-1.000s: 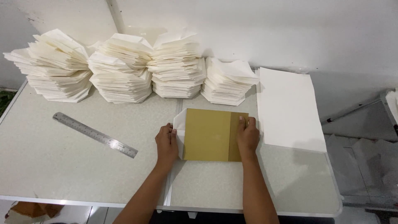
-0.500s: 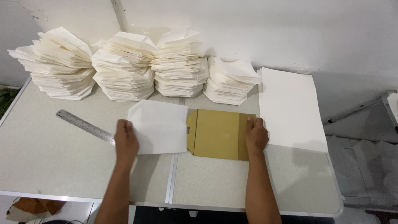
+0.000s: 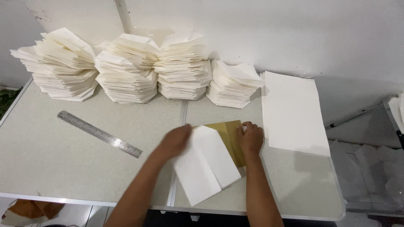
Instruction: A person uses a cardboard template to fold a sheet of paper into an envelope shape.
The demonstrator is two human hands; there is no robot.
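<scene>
My left hand [image 3: 176, 141], blurred with motion, rests on the upper left edge of a folded white paper sheet [image 3: 206, 164] that lies tilted on the table. The sheet covers most of a tan cardboard template [image 3: 233, 136]. My right hand [image 3: 250, 138] presses down on the cardboard's right part, fingers bent, touching the paper's top corner. Whether the left hand grips the paper or only pushes it is unclear.
Several tall stacks of folded white paper [image 3: 126, 69] line the back of the grey table [image 3: 50, 151] against the wall. A pile of flat white sheets [image 3: 292, 113] lies right of my hands. A metal ruler [image 3: 99, 133] lies at the left.
The white sheet, which lay spread out left of the cardboard, has been swung back over it and now lies folded and tilted. My left hand moved right with it; the right hand stayed.
</scene>
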